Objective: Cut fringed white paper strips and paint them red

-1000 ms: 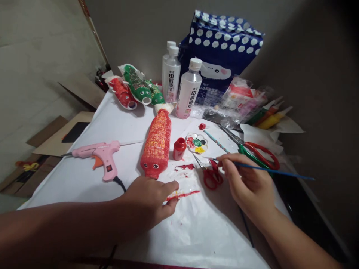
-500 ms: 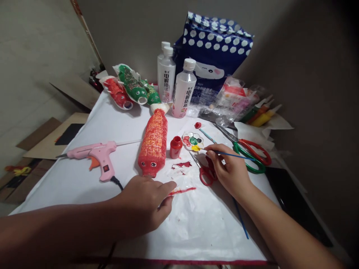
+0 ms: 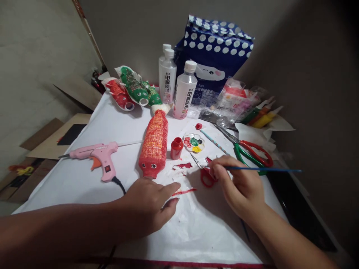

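Observation:
My right hand (image 3: pixel 241 186) pinches a thin blue paintbrush (image 3: pixel 269 170) lying nearly level, its tip above the small red-handled scissors (image 3: pixel 208 178). My left hand (image 3: pixel 153 203) is at the snout of a red and orange fish made from a bottle (image 3: pixel 155 144), its thumb and forefinger stretched apart with nothing between them. The other left fingers are hidden. The fish lies with its eyes towards me. Beyond the scissors are an open red paint jar (image 3: pixel 176 148) and a flower-shaped palette (image 3: pixel 194 142) with red, green, black and yellow paint.
A pink glue gun (image 3: pixel 103 158) lies left. Painted fish (image 3: pixel 134 86) and labelled bottles (image 3: pixel 185 91) stand behind, before a blue bag (image 3: pixel 215 56). Large red-and-green-handled scissors (image 3: pixel 252 153), a patterned stick (image 3: pixel 214 142) and a black flat object (image 3: pixel 300 213) lie right. Red paint smears (image 3: pixel 183 192) mark the white sheet.
My right hand has drawn the paintbrush back from the palette's yellow paint, towards me and to the right. My left hand has stayed by the fish's snout, almost still.

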A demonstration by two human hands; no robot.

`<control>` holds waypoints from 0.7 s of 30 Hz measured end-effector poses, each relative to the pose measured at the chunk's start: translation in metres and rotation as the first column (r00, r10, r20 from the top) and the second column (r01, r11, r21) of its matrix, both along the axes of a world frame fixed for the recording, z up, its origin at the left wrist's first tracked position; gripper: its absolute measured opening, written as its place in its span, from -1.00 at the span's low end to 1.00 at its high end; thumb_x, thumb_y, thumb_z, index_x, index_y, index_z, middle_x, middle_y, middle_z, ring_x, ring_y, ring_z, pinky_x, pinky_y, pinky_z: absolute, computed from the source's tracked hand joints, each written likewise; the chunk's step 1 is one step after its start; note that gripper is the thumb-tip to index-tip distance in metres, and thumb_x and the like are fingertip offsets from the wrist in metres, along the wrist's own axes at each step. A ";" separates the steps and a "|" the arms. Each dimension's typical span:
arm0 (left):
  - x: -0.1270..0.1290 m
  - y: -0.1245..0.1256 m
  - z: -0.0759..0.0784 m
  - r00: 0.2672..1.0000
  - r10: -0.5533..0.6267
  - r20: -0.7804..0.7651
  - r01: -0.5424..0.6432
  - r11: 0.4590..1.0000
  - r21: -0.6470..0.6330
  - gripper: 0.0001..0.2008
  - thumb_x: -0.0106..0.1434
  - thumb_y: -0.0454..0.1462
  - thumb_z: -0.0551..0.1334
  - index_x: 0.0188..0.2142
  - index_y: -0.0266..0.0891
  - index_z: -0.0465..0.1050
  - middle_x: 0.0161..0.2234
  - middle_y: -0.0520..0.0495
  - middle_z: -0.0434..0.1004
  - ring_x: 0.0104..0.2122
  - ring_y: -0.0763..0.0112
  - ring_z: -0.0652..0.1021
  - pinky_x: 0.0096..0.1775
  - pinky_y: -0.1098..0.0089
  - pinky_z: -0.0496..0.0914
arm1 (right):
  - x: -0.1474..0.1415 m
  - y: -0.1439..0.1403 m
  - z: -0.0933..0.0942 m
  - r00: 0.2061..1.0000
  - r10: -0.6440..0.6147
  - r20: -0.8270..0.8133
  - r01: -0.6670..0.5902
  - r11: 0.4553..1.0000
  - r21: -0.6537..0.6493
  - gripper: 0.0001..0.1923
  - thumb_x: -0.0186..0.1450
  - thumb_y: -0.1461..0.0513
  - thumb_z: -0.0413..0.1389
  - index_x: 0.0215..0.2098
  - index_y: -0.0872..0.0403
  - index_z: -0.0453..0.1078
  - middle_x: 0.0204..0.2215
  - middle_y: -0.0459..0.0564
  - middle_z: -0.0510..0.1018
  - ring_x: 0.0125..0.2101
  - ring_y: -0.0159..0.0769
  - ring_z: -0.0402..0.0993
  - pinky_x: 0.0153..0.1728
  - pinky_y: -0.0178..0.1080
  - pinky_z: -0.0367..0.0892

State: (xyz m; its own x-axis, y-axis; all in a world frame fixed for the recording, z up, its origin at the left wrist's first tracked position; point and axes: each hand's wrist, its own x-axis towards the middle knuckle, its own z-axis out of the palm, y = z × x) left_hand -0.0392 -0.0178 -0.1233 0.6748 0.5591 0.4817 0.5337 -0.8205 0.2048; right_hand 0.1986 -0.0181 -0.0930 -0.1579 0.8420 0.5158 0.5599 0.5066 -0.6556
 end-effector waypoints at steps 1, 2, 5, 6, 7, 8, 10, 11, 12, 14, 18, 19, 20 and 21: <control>0.000 0.000 -0.001 1.000 0.007 -0.001 -0.007 1.000 -0.003 -0.74 0.23 -0.34 0.19 -0.07 -0.34 0.38 -0.57 0.05 0.54 -0.63 0.33 0.54 -0.55 0.30 0.33 | -0.002 -0.007 0.004 0.997 0.081 -0.004 -0.081 0.996 -0.042 -0.85 0.35 0.39 0.01 -0.29 0.07 0.37 -0.47 -0.07 0.48 -0.45 -0.33 0.43 -0.39 -0.27 0.34; 0.000 0.000 -0.002 1.000 0.016 -0.001 -0.016 1.000 -0.007 -0.75 0.23 -0.33 0.19 -0.08 -0.33 0.39 -0.56 0.05 0.55 -0.62 0.33 0.55 -0.54 0.30 0.33 | -0.004 -0.013 0.006 0.988 0.152 -0.006 -0.152 0.986 -0.060 -0.84 0.34 0.41 0.01 -0.26 0.07 0.37 -0.45 -0.06 0.49 -0.43 -0.33 0.44 -0.38 -0.27 0.34; 0.001 0.000 -0.006 0.999 0.051 -0.008 -0.052 0.998 -0.021 -0.81 0.22 -0.32 0.19 -0.15 -0.29 0.42 -0.57 0.04 0.55 -0.62 0.34 0.55 -0.51 0.32 0.36 | -0.008 -0.025 0.007 0.959 0.282 0.026 -0.280 0.957 -0.071 -0.80 0.31 0.45 0.02 -0.17 0.09 0.36 -0.37 -0.02 0.53 -0.35 -0.31 0.47 -0.29 -0.25 0.38; 0.002 0.000 -0.007 0.998 0.061 -0.016 -0.061 0.998 -0.025 -0.83 0.22 -0.33 0.19 -0.18 -0.28 0.43 -0.58 0.04 0.54 -0.62 0.34 0.55 -0.50 0.32 0.37 | -0.009 -0.026 0.006 0.953 0.300 0.044 -0.297 0.953 -0.066 -0.78 0.31 0.46 0.03 -0.14 0.09 0.35 -0.35 0.00 0.54 -0.33 -0.30 0.47 -0.25 -0.23 0.38; 0.002 0.000 -0.007 0.998 0.066 -0.023 -0.066 0.997 -0.024 -0.85 0.21 -0.33 0.19 -0.20 -0.28 0.44 -0.59 0.04 0.54 -0.62 0.34 0.56 -0.49 0.32 0.37 | -0.010 -0.027 0.005 0.949 0.311 0.062 -0.307 0.950 -0.060 -0.77 0.31 0.46 0.04 -0.13 0.09 0.34 -0.34 0.01 0.54 -0.32 -0.29 0.47 -0.23 -0.22 0.38; 0.003 0.000 -0.008 0.997 0.072 -0.026 -0.072 0.997 -0.022 -0.86 0.21 -0.34 0.18 -0.22 -0.28 0.44 -0.59 0.04 0.54 -0.62 0.34 0.56 -0.49 0.32 0.37 | -0.010 -0.027 0.004 0.944 0.320 0.075 -0.316 0.947 -0.056 -0.77 0.30 0.46 0.03 -0.13 0.10 0.33 -0.34 0.01 0.54 -0.32 -0.28 0.47 -0.23 -0.21 0.39; 0.004 0.001 -0.008 0.997 0.075 -0.023 -0.075 0.997 -0.020 -0.86 0.21 -0.34 0.18 -0.23 -0.27 0.45 -0.59 0.05 0.54 -0.63 0.34 0.55 -0.50 0.32 0.37 | -0.011 -0.026 0.003 0.936 0.339 0.091 -0.335 0.940 -0.064 -0.78 0.30 0.46 0.03 -0.14 0.10 0.32 -0.36 0.01 0.54 -0.36 -0.29 0.45 -0.26 -0.21 0.40; 0.004 0.001 -0.008 0.997 0.076 -0.024 -0.076 0.997 -0.019 -0.86 0.21 -0.34 0.18 -0.23 -0.26 0.45 -0.59 0.05 0.54 -0.62 0.34 0.56 -0.50 0.32 0.36 | -0.012 -0.025 0.002 0.933 0.347 0.096 -0.341 0.937 -0.070 -0.78 0.31 0.46 0.03 -0.14 0.10 0.32 -0.37 0.01 0.54 -0.37 -0.29 0.45 -0.28 -0.21 0.40; 0.004 0.001 -0.008 0.997 0.077 -0.028 -0.078 0.997 -0.022 -0.87 0.20 -0.35 0.18 -0.23 -0.26 0.44 -0.58 0.06 0.55 -0.62 0.35 0.56 -0.50 0.33 0.36 | -0.012 -0.025 0.002 0.930 0.352 0.102 -0.345 0.935 -0.079 -0.79 0.31 0.46 0.03 -0.15 0.10 0.32 -0.37 0.02 0.53 -0.38 -0.28 0.44 -0.28 -0.21 0.40; 0.004 0.001 -0.009 0.995 0.089 -0.047 -0.091 0.995 -0.037 -0.87 0.20 -0.35 0.18 -0.24 -0.24 0.44 -0.58 0.06 0.55 -0.61 0.36 0.56 -0.49 0.34 0.35 | -0.013 -0.025 0.002 0.929 0.352 0.112 -0.343 0.935 -0.087 -0.80 0.31 0.46 0.03 -0.15 0.11 0.32 -0.37 0.03 0.53 -0.37 -0.27 0.44 -0.27 -0.21 0.39; 0.004 0.000 -0.011 0.992 0.110 -0.063 -0.114 0.992 -0.061 -0.88 0.20 -0.34 0.18 -0.25 -0.22 0.44 -0.59 0.07 0.54 -0.61 0.36 0.56 -0.49 0.35 0.34 | -0.013 -0.025 0.000 0.935 0.339 0.101 -0.332 0.940 -0.075 -0.76 0.29 0.48 0.03 -0.12 0.14 0.32 -0.36 0.03 0.52 -0.39 -0.30 0.40 -0.31 -0.22 0.36; 0.004 0.000 -0.012 0.991 0.116 -0.062 -0.120 0.991 -0.060 -0.88 0.20 -0.34 0.18 -0.25 -0.22 0.43 -0.59 0.07 0.55 -0.61 0.36 0.56 -0.49 0.35 0.34 | -0.013 -0.025 0.000 0.935 0.340 0.098 -0.333 0.939 -0.079 -0.76 0.29 0.48 0.03 -0.12 0.14 0.32 -0.37 0.02 0.51 -0.40 -0.31 0.39 -0.32 -0.23 0.36; 0.004 -0.001 -0.013 0.990 0.124 -0.061 -0.127 0.990 -0.055 -0.88 0.21 -0.33 0.17 -0.25 -0.22 0.43 -0.58 0.06 0.55 -0.60 0.35 0.57 -0.48 0.34 0.35 | -0.013 -0.025 -0.001 0.935 0.342 0.097 -0.334 0.938 -0.088 -0.77 0.29 0.48 0.03 -0.13 0.14 0.33 -0.37 0.02 0.51 -0.40 -0.32 0.38 -0.32 -0.24 0.35; 0.004 -0.001 -0.013 0.990 0.129 -0.060 -0.132 0.990 -0.050 -0.88 0.21 -0.33 0.17 -0.24 -0.22 0.43 -0.57 0.05 0.56 -0.59 0.34 0.57 -0.48 0.33 0.35 | -0.013 -0.025 -0.001 0.934 0.342 0.101 -0.333 0.938 -0.100 -0.77 0.30 0.48 0.03 -0.12 0.15 0.33 -0.36 0.02 0.51 -0.39 -0.32 0.38 -0.32 -0.24 0.35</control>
